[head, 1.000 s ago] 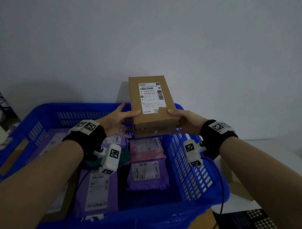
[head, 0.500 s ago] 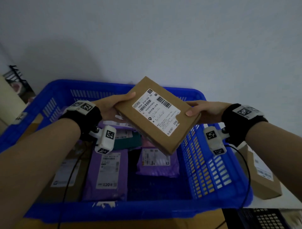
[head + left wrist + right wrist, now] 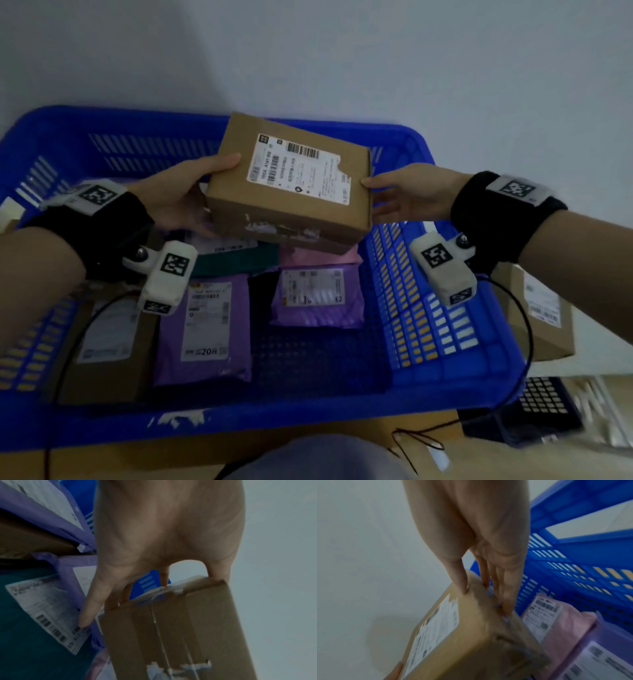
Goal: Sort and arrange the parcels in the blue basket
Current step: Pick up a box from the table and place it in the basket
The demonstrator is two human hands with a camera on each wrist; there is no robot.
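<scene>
A brown cardboard box (image 3: 291, 192) with a white shipping label on top hangs over the back middle of the blue basket (image 3: 239, 421). My left hand (image 3: 205, 195) grips its left end, thumb on top and fingers underneath. At the right end my right hand (image 3: 373, 198) pinches it, thumb on the top edge and fingers against the end face. The left wrist view shows my left hand (image 3: 163, 534) at the box (image 3: 180, 628). The right wrist view shows my right hand (image 3: 485, 599) on the box (image 3: 462, 635). Below lie a long purple mailer (image 3: 205, 329), a small purple mailer (image 3: 318, 298), a pink mailer (image 3: 318, 257) and a teal parcel (image 3: 239, 260).
A flat brown parcel (image 3: 102, 346) lies along the basket's left side. The dark basket floor (image 3: 308, 363) shows at the front right. Outside the basket, to the right, stands another cardboard box (image 3: 541, 308). A pale wall (image 3: 342, 51) rises behind.
The box has been turned from lengthwise to crosswise and lowered towards the basket's back middle. Both hands now hold its short ends. The head view has tilted down.
</scene>
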